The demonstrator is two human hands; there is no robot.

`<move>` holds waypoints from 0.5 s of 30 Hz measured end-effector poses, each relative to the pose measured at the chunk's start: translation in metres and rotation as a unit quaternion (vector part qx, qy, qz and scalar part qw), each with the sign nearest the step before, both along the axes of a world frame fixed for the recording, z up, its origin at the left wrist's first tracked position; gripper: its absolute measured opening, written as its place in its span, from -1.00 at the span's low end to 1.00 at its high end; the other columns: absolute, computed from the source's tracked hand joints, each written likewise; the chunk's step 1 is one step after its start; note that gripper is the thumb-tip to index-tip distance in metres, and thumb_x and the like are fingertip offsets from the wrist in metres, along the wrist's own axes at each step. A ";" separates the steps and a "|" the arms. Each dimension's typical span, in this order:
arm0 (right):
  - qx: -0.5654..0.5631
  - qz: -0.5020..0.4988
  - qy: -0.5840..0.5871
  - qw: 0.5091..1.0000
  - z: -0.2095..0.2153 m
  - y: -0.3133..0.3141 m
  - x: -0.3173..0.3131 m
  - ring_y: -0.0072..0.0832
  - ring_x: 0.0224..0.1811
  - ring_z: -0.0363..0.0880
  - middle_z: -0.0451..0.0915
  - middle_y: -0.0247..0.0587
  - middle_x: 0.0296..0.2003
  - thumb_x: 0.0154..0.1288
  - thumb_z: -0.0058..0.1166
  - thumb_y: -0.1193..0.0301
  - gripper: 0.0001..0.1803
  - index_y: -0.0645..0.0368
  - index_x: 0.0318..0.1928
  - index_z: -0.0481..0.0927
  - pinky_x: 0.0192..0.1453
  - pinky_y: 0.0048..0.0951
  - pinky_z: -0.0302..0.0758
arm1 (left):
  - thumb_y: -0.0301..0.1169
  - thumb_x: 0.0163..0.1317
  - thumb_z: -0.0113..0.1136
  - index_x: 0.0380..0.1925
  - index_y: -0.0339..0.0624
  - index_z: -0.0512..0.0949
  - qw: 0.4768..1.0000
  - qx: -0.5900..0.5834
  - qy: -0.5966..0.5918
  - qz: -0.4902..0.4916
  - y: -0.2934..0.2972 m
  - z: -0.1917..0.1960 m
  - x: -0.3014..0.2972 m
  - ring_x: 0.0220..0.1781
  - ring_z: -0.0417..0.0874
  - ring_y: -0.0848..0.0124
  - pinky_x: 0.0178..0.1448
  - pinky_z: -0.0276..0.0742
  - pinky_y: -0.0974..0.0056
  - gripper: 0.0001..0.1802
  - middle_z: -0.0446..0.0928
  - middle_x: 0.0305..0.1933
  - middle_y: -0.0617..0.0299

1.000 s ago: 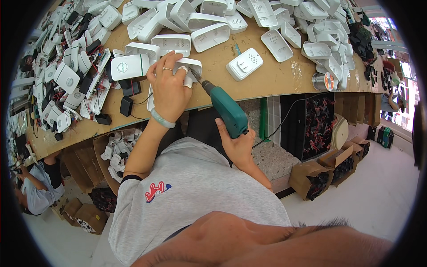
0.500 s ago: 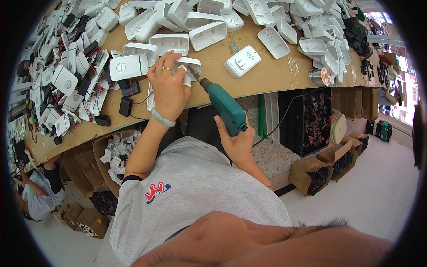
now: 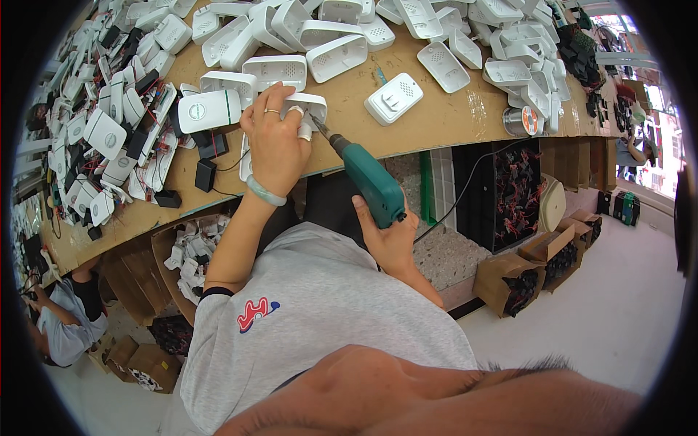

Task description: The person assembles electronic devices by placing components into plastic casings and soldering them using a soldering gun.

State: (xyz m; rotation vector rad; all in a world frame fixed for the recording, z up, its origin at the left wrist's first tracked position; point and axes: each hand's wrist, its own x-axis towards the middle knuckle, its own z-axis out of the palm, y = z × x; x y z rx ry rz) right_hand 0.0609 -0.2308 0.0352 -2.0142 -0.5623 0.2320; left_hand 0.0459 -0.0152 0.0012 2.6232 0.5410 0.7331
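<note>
My right hand [image 3: 393,236] grips a green drill-shaped power tool [image 3: 371,183] with a dark nose and a slim metal bit. The bit slants up and left into an open white plastic housing [image 3: 313,107] on the table. With fingers bent over it, my left hand [image 3: 279,138] holds that housing; a ring and white finger wraps show. What lies under the fingertips is hidden. Left of this hand are a white cover with a green stripe [image 3: 209,111] and a black box-shaped part [image 3: 206,174] with a wire. A closed white plug-in case [image 3: 394,99] lies to the right.
Many empty white shells [image 3: 336,58] cover the table's far side. At left is a heap of white units with black parts and wires [image 3: 118,136]. A wire spool [image 3: 520,122] stands near the right edge. Cardboard boxes [image 3: 508,280] sit on the floor; another person [image 3: 65,320] is at far left.
The view has shifted very slightly. Both hands, the tool and the housing keep nearly the same positions.
</note>
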 end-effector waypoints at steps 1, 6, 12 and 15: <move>0.000 0.000 0.000 1.000 0.002 -0.002 -0.001 -0.52 -0.44 0.65 0.71 -0.15 -0.38 0.31 0.33 0.38 -0.67 0.25 -0.03 0.53 -0.32 -0.51 0.55 | -0.61 -0.15 0.22 -0.42 -0.32 0.63 1.000 0.000 0.000 0.000 0.000 0.000 0.000 0.37 0.38 0.10 0.36 0.14 -0.08 -0.81 0.49 0.19 0.11; -0.002 -0.014 0.027 1.000 0.002 -0.010 -0.004 -0.58 -0.44 0.63 0.71 -0.21 -0.39 0.30 0.35 0.38 -0.67 0.25 -0.04 0.56 -0.31 -0.52 0.55 | -0.56 -0.07 0.31 -0.50 -0.30 0.61 0.999 0.030 0.008 0.009 0.000 0.003 0.000 0.33 0.43 0.08 0.32 0.23 -0.02 -0.90 0.51 0.19 0.12; 0.039 -0.037 0.051 0.997 -0.002 -0.018 -0.006 -0.63 -0.43 0.56 0.66 -0.27 -0.40 0.27 0.38 0.40 -0.72 0.27 -0.12 0.60 -0.30 -0.57 0.49 | -0.54 -0.01 0.37 -0.42 -0.28 0.64 0.999 0.036 0.004 0.009 -0.001 0.007 -0.005 0.37 0.40 0.02 0.38 0.23 -0.04 -0.87 0.48 0.24 0.09; 0.078 -0.041 0.025 0.996 -0.001 -0.018 -0.006 -0.66 -0.41 0.54 0.64 -0.30 -0.38 0.26 0.38 0.43 -0.75 0.28 -0.15 0.62 -0.30 -0.58 0.48 | -0.51 0.00 0.42 -0.20 -0.29 0.66 0.998 0.030 -0.059 0.013 -0.006 0.016 -0.013 0.37 0.36 -0.01 0.38 0.23 -0.06 -0.70 0.45 0.25 0.04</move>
